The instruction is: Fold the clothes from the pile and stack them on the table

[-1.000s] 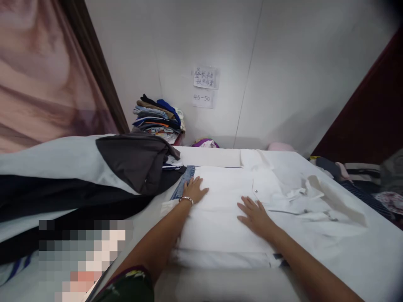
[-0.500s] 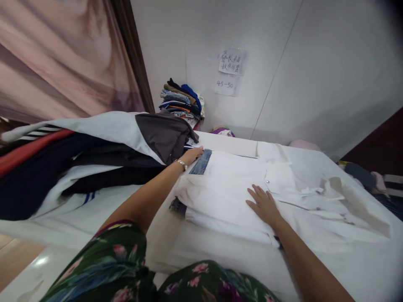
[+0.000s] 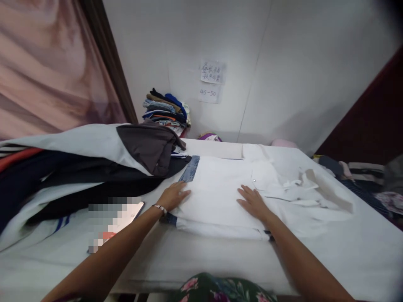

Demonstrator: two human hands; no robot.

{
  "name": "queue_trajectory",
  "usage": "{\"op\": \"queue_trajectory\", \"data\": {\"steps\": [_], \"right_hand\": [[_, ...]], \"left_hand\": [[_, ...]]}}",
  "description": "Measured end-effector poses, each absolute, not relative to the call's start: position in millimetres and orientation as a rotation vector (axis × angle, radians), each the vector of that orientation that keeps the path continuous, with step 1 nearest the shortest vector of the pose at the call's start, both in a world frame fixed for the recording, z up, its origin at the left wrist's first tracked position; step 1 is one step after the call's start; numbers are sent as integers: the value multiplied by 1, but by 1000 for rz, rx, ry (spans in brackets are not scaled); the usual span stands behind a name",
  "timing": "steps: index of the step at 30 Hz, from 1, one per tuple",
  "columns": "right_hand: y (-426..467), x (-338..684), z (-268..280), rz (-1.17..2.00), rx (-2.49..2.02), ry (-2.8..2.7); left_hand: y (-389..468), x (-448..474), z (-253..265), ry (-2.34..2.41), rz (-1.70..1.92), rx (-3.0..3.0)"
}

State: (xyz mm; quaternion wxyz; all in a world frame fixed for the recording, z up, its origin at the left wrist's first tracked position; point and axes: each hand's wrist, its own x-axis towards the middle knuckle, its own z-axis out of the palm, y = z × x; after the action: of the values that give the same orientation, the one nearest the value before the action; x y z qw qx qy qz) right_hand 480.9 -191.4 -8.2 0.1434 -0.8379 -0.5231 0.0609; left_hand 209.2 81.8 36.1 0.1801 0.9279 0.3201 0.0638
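Note:
A white garment [image 3: 217,188] with a small round snap lies spread before me, one side folded over. Blue denim [image 3: 190,168] shows along its left edge, and a darker denim corner pokes out near the front. My left hand [image 3: 173,196] rests on that left edge, fingers apart and nothing gripped. Flat on the middle of the garment lies my right hand [image 3: 253,203], its fingers spread. Loose, rumpled white cloth [image 3: 315,197] extends to the right of it.
A heap of mixed clothes [image 3: 138,151] covers the table's left side. A flat, partly pixelated object [image 3: 129,218] lies beside my left forearm. Folded clothes [image 3: 165,108] are stacked at the wall, below paper signs [image 3: 211,79]. More clothes [image 3: 365,176] lie at the right.
My left hand has come from the far denim corner toward me, onto the garment's left edge. My right hand stays on the cloth. The view has shifted, revealing the flat object.

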Motion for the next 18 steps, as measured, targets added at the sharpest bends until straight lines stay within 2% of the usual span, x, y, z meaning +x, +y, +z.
{"op": "queue_trajectory", "data": {"steps": [2, 11, 14, 18], "right_hand": [[-201, 487, -2, 166, -2386, -1381], [-338, 545, -3, -358, -2194, -447], [-370, 546, -14, -432, -2073, -89], [-376, 547, -24, -464, -1939, 64]], "left_hand": [[87, 208, 40, 970, 225, 2568], [95, 200, 34, 1207, 187, 2558], [97, 201, 29, 1309, 178, 2509], [101, 197, 19, 1435, 194, 2407]]}}
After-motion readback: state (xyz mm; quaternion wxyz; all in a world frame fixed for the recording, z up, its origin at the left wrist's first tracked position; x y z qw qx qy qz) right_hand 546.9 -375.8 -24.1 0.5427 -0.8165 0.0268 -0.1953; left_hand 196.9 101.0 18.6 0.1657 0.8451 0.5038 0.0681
